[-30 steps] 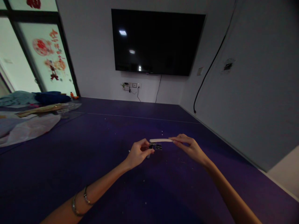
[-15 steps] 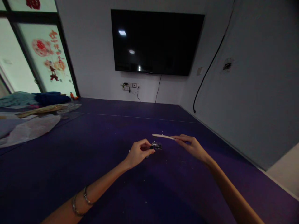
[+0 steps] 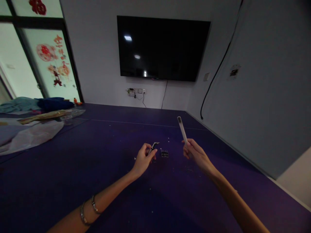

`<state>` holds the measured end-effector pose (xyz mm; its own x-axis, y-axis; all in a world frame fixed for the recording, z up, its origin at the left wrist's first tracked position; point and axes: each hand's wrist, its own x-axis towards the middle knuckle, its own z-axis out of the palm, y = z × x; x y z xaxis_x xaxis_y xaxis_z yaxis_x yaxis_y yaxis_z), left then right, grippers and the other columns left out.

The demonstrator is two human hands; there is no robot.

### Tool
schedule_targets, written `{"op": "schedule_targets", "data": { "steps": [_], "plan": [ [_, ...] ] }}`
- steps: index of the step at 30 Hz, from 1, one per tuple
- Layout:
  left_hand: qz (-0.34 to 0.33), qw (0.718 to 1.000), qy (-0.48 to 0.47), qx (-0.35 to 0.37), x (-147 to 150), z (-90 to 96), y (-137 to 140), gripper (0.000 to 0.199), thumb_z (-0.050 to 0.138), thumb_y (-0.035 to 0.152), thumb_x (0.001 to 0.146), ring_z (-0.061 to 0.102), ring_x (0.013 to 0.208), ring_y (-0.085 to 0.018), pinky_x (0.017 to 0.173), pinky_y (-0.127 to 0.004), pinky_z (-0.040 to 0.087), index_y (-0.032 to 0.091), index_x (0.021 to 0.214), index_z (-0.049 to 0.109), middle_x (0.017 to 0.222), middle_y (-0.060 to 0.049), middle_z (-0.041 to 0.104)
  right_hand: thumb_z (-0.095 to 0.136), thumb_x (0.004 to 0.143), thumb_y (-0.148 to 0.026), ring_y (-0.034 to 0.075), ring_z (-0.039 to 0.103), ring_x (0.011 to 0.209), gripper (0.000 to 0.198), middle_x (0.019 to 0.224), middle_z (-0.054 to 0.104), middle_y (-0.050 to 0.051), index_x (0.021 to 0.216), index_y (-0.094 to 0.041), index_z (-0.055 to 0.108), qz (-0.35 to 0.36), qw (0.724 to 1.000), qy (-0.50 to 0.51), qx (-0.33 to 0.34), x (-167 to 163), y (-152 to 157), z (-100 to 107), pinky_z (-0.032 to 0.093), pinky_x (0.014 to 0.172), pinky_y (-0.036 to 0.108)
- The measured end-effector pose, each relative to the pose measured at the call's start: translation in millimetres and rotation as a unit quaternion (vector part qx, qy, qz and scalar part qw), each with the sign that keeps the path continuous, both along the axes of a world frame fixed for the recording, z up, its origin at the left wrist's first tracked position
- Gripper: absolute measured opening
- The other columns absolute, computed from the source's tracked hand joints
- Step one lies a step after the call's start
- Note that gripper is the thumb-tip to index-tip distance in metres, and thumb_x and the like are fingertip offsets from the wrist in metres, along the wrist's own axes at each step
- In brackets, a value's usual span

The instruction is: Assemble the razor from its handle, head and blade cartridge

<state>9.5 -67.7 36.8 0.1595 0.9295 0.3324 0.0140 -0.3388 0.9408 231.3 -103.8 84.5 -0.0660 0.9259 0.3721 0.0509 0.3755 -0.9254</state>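
My left hand (image 3: 143,159) is closed on a small metal piece with a bent tip (image 3: 153,146), partly dark, pinched between thumb and fingers. Its exact kind is too small to tell. Just right of these fingers, a small flat black and clear piece (image 3: 164,153) lies on the purple surface. My right hand (image 3: 195,151) grips the lower end of a pale, narrow stick (image 3: 183,130). The stick points up and slightly left, with a dark patch near its far end. It is held apart from the left hand and from the black piece.
Small white bits dot the purple surface (image 3: 109,194). Clear plastic wrapping (image 3: 34,136) and folded cloths (image 3: 54,103) lie at the left. A black cable (image 3: 215,76) hangs along the right wall, and a television (image 3: 165,48) is mounted ahead.
The pale stick has swung from lying nearly level, pointing left, to upright. My left hand now holds up the bent metal piece, and the black piece shows apart from its fingers.
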Motion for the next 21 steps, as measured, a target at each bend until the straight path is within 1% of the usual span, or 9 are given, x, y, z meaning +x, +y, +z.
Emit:
{"op": "schedule_targets", "data": {
  "steps": [3, 5, 8, 10, 12, 15, 18, 21],
  "plan": [
    [0.038, 0.999, 0.01, 0.023, 0, -1.3, 1, 0.025, 0.056, 0.039, 0.076, 0.041, 0.045, -0.007, 0.045, -0.019, 0.032, 0.018, 0.082, 0.045, 0.052, 0.008, 0.044, 0.05, 0.079, -0.047, 0.009, 0.042, 0.049, 0.029, 0.059, 0.044, -0.005, 0.092, -0.021, 0.048, 0.029, 0.996, 0.066, -0.057, -11, -7, -10, 0.032, 0.047, 0.024],
    [0.05, 0.998, 0.027, 0.037, 0, -1.4, 0, 0.026, 0.055, 0.041, 0.076, 0.041, 0.048, -0.008, 0.048, -0.02, 0.031, 0.016, 0.079, 0.051, 0.052, 0.007, 0.042, 0.054, 0.077, -0.047, 0.009, 0.044, 0.049, 0.031, 0.059, 0.048, -0.004, 0.09, -0.02, 0.049, 0.036, 0.991, 0.087, -0.094, -20, -12, -17, 0.032, 0.046, 0.024],
    [0.044, 0.998, 0.03, 0.045, 1, -1.5, -2, 0.031, 0.05, 0.044, 0.08, 0.04, 0.051, -0.009, 0.049, -0.021, 0.03, 0.015, 0.076, 0.057, 0.053, 0.005, 0.041, 0.059, 0.072, -0.048, 0.01, 0.048, 0.049, 0.033, 0.06, 0.053, -0.002, 0.085, -0.018, 0.051, 0.049, 0.985, 0.082, -0.146, -33, -23, -25, 0.031, 0.045, 0.024],
    [0.036, 0.998, 0.012, 0.046, 3, -2.1, -3, 0.034, 0.044, 0.045, 0.083, 0.04, 0.052, -0.009, 0.05, -0.021, 0.03, 0.015, 0.08, 0.059, 0.055, 0.004, 0.041, 0.063, 0.07, -0.047, 0.011, 0.05, 0.05, 0.034, 0.061, 0.054, -0.001, 0.082, -0.018, 0.052, 0.062, 0.977, 0.097, -0.178, -43, -29, -30, 0.033, 0.046, 0.024],
    [0.039, 0.998, -0.007, 0.051, 4, -3.8, -4, 0.034, 0.041, 0.045, 0.085, 0.04, 0.053, -0.009, 0.051, -0.021, 0.031, 0.015, 0.084, 0.06, 0.057, 0.004, 0.042, 0.066, 0.067, -0.045, 0.01, 0.049, 0.05, 0.033, 0.062, 0.053, -0.002, 0.08, -0.018, 0.051, 0.063, 0.969, 0.137, -0.195, -51, -35, -34, 0.037, 0.049, 0.025],
    [0.055, 0.996, -0.023, 0.061, 5, -7.6, -3, 0.034, 0.043, 0.046, 0.084, 0.041, 0.054, -0.01, 0.051, -0.02, 0.033, 0.016, 0.084, 0.059, 0.059, 0.003, 0.043, 0.068, 0.066, -0.041, 0.009, 0.045, 0.048, 0.031, 0.06, 0.05, -0.004, 0.076, -0.019, 0.05, 0.066, 0.958, 0.19, -0.207, -60, -39, -37, 0.038, 0.049, 0.024],
    [0.057, 0.996, -0.027, 0.065, 6, -10.2, -1, 0.033, 0.044, 0.046, 0.083, 0.042, 0.054, -0.01, 0.052, -0.021, 0.035, 0.016, 0.081, 0.057, 0.059, 0.003, 0.044, 0.068, 0.067, -0.038, 0.008, 0.044, 0.048, 0.029, 0.062, 0.051, -0.003, 0.077, -0.019, 0.048, 0.098, 0.943, 0.229, -0.218, -66, -40, -39, 0.035, 0.047, 0.023],
    [0.039, 0.997, -0.029, 0.066, 7, -10.5, 0, 0.032, 0.044, 0.046, 0.083, 0.044, 0.054, -0.01, 0.053, -0.021, 0.036, 0.016, 0.08, 0.055, 0.06, 0.003, 0.047, 0.069, 0.067, -0.034, 0.007, 0.043, 0.048, 0.029, 0.062, 0.051, -0.003, 0.078, -0.019, 0.047, 0.137, 0.926, 0.261, -0.235, -71, -42, -40, 0.031, 0.047, 0.022]
  ]
}}
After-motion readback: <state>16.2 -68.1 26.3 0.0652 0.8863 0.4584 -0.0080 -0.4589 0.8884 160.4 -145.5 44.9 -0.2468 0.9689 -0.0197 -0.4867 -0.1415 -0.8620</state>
